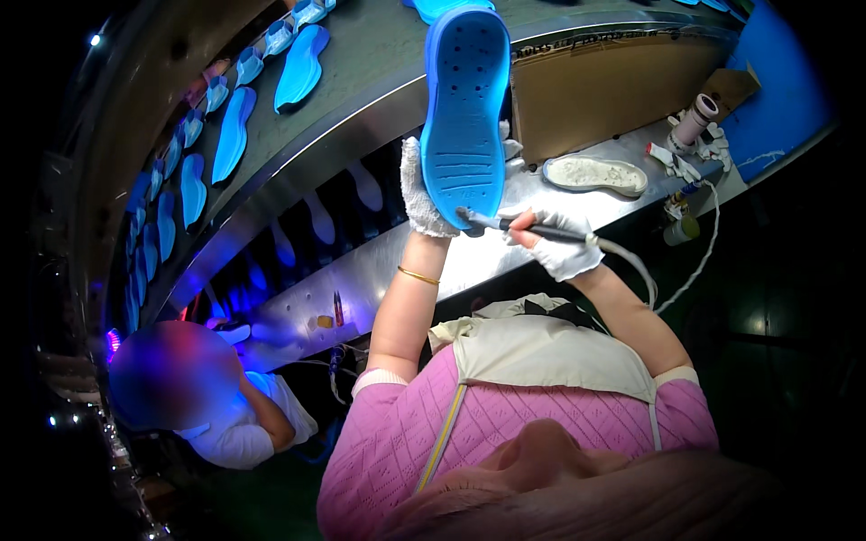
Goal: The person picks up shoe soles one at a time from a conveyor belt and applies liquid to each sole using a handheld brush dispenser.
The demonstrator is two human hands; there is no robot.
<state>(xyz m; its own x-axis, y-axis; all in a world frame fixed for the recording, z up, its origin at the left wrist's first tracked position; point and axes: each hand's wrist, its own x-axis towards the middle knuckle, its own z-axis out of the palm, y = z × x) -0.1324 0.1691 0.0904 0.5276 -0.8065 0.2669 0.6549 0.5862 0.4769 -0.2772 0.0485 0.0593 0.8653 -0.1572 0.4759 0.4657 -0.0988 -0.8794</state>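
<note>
My left hand [422,194], in a white knit glove, is wrapped around the lower end of a blue shoe sole [465,135]. The sole stands up lengthwise, its inner side showing several small holes at the far end and grooved lines nearer me. My right hand [561,251], gloved with bare fingertips, grips a black-handled brush [532,230]. The dark bristle tip touches the sole's near end. A pale hose [639,266] trails from the back of the handle. Part of my left fingers lies hidden behind the sole.
A conveyor belt [365,50] carries several blue soles [234,135] along the left. Right of my hands, a white sole [595,175] lies on the metal bench [329,293], before a cardboard box [595,99]. A pink cylinder [695,122] stands farther right. A co-worker [248,419] sits at lower left.
</note>
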